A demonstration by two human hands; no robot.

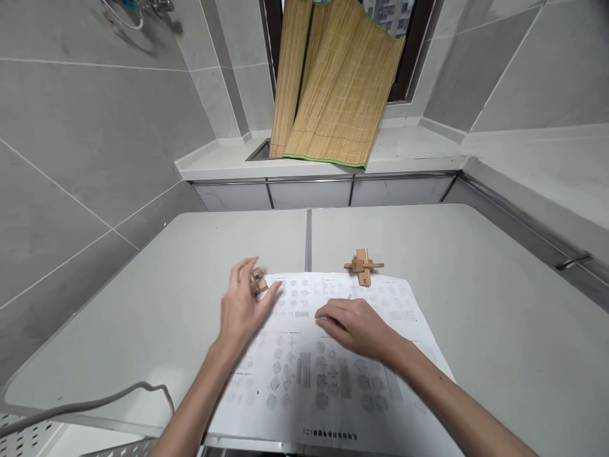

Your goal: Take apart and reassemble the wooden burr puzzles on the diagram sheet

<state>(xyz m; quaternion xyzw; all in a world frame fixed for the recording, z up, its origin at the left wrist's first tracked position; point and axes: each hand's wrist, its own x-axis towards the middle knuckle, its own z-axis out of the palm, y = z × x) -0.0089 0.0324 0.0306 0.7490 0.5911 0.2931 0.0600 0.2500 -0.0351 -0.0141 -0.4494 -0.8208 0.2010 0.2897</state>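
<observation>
My left hand [242, 301] is at the upper left of the printed sheet [333, 400], with thumb and fingers apart around a small wooden interlocking puzzle [259, 281]. The puzzle sits at the sheet's left corner, partly hidden by the fingers; whether they touch it is unclear. On the sheet rests my right hand [349, 322], its fingers curled together with nothing visible in them. Beyond it, a cross-shaped wooden puzzle [364, 266] marked "2" lies at the far edge of the paper. Rows of puzzle drawings cover the sheet.
The pale table [499, 317] has a grey seam [308, 238] down its middle. A grey cable [109, 398] runs over the near left edge. Behind stand a white ledge [413, 152] and a bamboo mat [337, 89] hanging by the window. Tiled walls [85, 146] flank the table.
</observation>
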